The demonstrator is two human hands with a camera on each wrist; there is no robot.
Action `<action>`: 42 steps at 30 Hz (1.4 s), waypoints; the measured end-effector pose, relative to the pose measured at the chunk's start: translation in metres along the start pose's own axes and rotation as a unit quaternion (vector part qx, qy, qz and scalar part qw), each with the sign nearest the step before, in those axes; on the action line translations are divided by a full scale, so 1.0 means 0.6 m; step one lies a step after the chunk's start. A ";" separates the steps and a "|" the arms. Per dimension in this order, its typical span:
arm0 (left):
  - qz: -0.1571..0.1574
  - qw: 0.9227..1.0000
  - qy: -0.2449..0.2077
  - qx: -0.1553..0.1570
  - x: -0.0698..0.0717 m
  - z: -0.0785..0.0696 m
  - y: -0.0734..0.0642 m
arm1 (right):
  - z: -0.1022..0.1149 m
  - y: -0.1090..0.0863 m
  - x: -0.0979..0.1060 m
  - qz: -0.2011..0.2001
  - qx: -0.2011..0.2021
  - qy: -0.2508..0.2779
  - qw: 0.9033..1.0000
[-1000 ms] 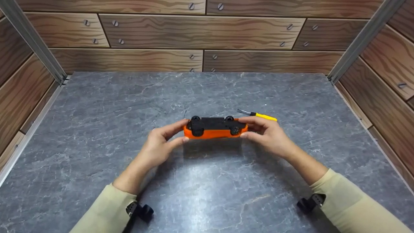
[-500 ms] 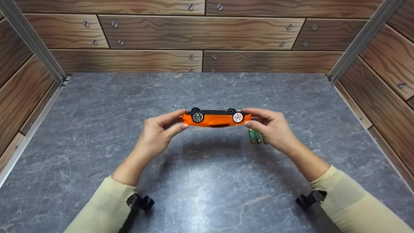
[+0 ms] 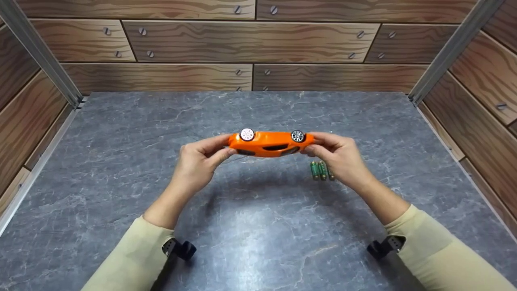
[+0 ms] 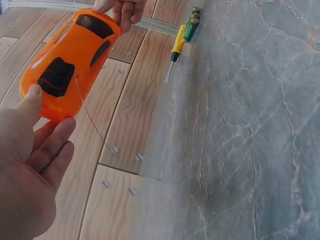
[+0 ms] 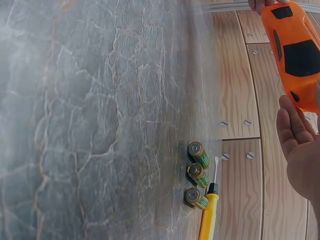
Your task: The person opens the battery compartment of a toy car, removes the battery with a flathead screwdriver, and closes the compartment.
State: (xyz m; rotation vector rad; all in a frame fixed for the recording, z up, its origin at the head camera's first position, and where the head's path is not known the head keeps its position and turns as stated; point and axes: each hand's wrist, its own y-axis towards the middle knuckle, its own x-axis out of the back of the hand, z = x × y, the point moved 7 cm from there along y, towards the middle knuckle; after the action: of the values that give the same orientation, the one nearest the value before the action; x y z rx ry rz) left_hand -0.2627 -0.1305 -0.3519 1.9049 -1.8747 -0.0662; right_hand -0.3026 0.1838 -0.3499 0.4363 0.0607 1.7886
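Observation:
An orange toy car (image 3: pixel 270 144) is held up over the table, turned on its roof so that its side and two silver-spoked wheels show in the head view. My left hand (image 3: pixel 196 165) pinches the car's left end between thumb and fingers. At the other end, my right hand (image 3: pixel 342 161) grips it the same way. Both wrist views look onto the roof and dark windows. From the car trails a thin wire antenna (image 4: pixel 93 122), seen in the left wrist view.
Three green batteries (image 5: pixel 198 173) stand side by side below the right hand. Close to them lies a yellow screwdriver (image 5: pixel 210 212), hidden in the head view. Wood-patterned walls (image 3: pixel 250 40) enclose the grey marbled table (image 3: pixel 121 161) at the back and sides.
Both hands have raised the car and rolled it, so its black underside has turned out of sight and its side now faces the head camera. The batteries have come into view.

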 end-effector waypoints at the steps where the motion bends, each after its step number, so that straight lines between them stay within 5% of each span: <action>1: 0.000 1.000 -0.003 0.000 0.000 0.000 0.000 | -0.001 0.001 0.000 0.000 -0.001 0.000 1.000; 21: -0.025 0.998 0.046 -0.024 0.002 0.002 0.002 | -0.014 0.011 -0.006 0.002 -0.013 -0.059 0.998; 42: 0.017 0.995 0.021 0.092 -0.013 0.063 0.009 | -0.056 0.017 -0.032 0.053 -0.058 -0.099 0.992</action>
State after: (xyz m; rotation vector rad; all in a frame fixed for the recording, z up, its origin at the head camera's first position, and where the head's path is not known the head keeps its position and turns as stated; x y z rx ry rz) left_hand -0.2814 -0.1334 -0.3859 1.9770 -1.9422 0.1617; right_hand -0.3188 0.1694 -0.3832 0.5392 -0.2080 1.8326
